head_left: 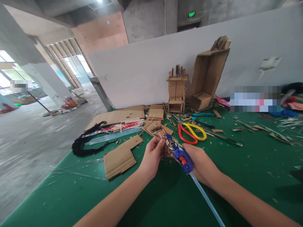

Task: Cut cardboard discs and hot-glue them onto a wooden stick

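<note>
My right hand is wrapped round a blue hot glue gun, its nozzle end pointing away from me. Bits of brown debris cling to the front of the gun. From its back a long clear glue stick runs toward me. My left hand is closed in a pinch close to the gun's front; what its fingers hold is too small to make out. Just beyond them lie small cardboard scraps. Scissors with one red and one yellow handle rest beyond the gun.
An L-shaped cardboard piece lies left of my hands, with a black fuzzy cord behind it. Two cardboard structures, a small one and a taller one, stand against the white wall. Teal-handled pliers lie on the green table.
</note>
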Motion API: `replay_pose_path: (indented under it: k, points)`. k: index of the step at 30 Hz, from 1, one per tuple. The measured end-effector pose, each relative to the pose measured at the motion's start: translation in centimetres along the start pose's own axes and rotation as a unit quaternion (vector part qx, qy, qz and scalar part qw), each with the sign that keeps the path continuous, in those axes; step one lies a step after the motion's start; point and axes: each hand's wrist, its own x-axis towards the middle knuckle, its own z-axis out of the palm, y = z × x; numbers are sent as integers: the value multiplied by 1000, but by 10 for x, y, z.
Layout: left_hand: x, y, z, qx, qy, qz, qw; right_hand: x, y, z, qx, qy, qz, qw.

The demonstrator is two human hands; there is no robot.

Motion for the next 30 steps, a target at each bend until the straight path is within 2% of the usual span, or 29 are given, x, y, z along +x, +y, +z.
replay_pose_path:
  k: [5, 9, 14, 30]
  points:
    - [-2, -1, 2, 26, -14, -3, 1000, 1, -4, -4, -53, -20, -48, 997]
    - [-3, -2, 3, 43, -22, -1, 999, 2, -6, -5, -78, -11, -72, 994]
    - [-3, -2, 2, 48, -12, -6, 999, 2, -3, -5, -73, 1, -68, 995]
    - [0, -5, -1, 41, -10, 2, 999, 0, 2, -1, -56, -29, -38, 997]
